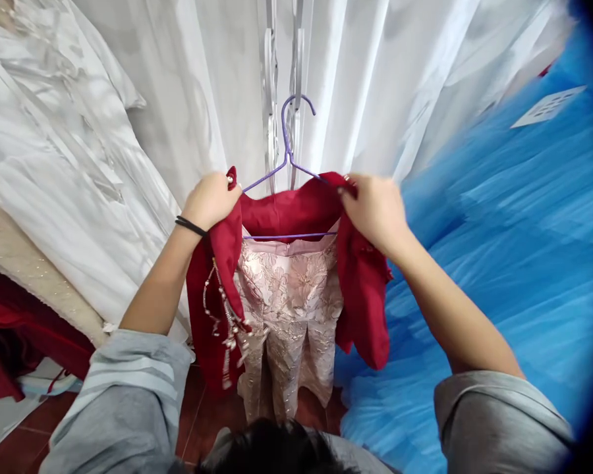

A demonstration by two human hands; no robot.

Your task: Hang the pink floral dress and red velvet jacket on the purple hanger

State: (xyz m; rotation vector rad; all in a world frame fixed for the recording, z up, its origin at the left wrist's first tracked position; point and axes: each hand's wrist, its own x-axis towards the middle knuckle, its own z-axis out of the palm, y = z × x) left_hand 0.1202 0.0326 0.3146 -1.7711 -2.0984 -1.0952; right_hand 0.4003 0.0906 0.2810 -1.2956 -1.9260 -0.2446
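A purple hanger (288,153) hangs by its hook from a white chain (269,79). On it is a pale pink floral dress (289,283) with a shiny pattern. A red jacket (363,303) drapes around the hanger's shoulders and both sides of the dress. My left hand (211,203) pinches the jacket's left shoulder edge. At the opposite shoulder, my right hand (374,207) has its fingers closed on the red cloth. Beaded tassels (228,339) dangle from the jacket's left front, below my left hand.
White garments (64,131) hang on the left, beside a sparkly cream fabric (34,263). A large blue tulle dress (499,217) fills the right side. Behind the hanger are white curtains (366,79). Red cloth (29,336) lies low at the left above reddish floor tiles (195,421).
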